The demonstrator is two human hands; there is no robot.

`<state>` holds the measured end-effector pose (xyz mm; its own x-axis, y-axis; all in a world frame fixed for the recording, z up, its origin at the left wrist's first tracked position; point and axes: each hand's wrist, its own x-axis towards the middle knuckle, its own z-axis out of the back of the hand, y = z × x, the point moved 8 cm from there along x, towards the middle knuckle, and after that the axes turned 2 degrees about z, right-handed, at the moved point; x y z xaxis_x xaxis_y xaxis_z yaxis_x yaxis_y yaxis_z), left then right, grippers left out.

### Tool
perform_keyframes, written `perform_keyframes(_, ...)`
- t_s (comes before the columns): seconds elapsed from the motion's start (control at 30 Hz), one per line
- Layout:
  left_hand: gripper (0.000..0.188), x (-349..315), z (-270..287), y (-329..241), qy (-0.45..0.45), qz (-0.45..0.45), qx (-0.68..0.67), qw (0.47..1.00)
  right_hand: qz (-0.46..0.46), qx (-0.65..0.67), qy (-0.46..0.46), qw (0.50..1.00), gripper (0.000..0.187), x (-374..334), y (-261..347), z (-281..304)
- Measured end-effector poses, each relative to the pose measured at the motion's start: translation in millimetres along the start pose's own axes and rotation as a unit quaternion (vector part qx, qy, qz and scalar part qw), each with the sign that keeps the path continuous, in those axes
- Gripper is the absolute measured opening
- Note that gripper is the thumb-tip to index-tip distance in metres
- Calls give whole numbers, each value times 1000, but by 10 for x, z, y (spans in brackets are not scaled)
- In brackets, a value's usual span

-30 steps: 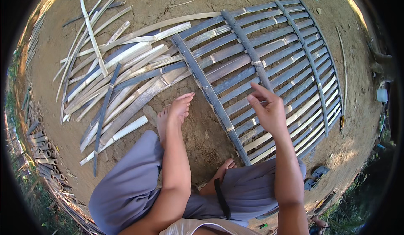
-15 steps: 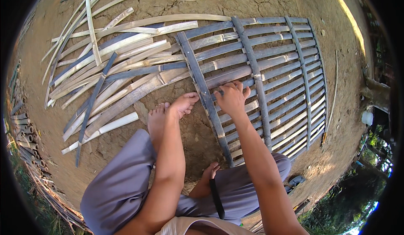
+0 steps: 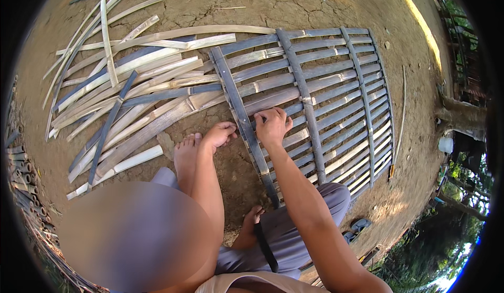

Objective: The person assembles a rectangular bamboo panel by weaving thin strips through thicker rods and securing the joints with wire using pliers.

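Observation:
A lattice panel of bamboo slats (image 3: 336, 100), with dark crosspieces, lies on the ground in front of me and to the right. At its near left end runs a dark crosspiece (image 3: 236, 100). My right hand (image 3: 271, 128) rests over the slats just right of this crosspiece, thumb and forefinger drawn together against its edge. Whatever they pinch is hidden or too small to name. Just left of the same crosspiece is my left hand (image 3: 219, 136), its fingers curled and pressed together. I cannot make out anything in them.
Loose split bamboo strips (image 3: 131, 101) lie heaped on cracked earth at the left. Cut bamboo poles (image 3: 23, 175) are stacked at the far left. Sandals (image 3: 358, 229) stand right of my knee. A blurred patch covers my left leg and part of that forearm.
The whole scene has shifted slightly left in view. My right hand's fingers have drawn in closer to the end crosspiece. My left hand stays beside it, fingers still curled.

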<state>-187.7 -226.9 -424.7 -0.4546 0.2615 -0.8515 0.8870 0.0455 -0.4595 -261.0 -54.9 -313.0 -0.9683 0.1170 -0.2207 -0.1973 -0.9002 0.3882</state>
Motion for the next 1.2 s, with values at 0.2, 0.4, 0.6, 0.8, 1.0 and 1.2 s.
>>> perform_keyframes(0.2,18,-475,164,29,43,41,-36,998,52,54,-43,996,10,-61,-1,123)
perform_keyframes(0.4,18,-455,102,57,31,79,-143,986,54,131,-87,986,9,-234,76,102)
perform_keyframes(0.6,19,-408,6,-24,57,69,-212,973,32,165,-99,981,9,-158,90,107)
perform_keyframes(0.8,21,-333,-96,145,58,87,-286,952,0,184,-100,978,9,-140,-25,102)
perform_keyframes(1.0,29,-369,-373,-81,53,74,-359,929,113,122,-148,975,5,-555,298,193)
perform_keyframes(1.2,27,-272,-367,-187,-3,41,-243,969,150,135,-185,962,7,-714,477,120)
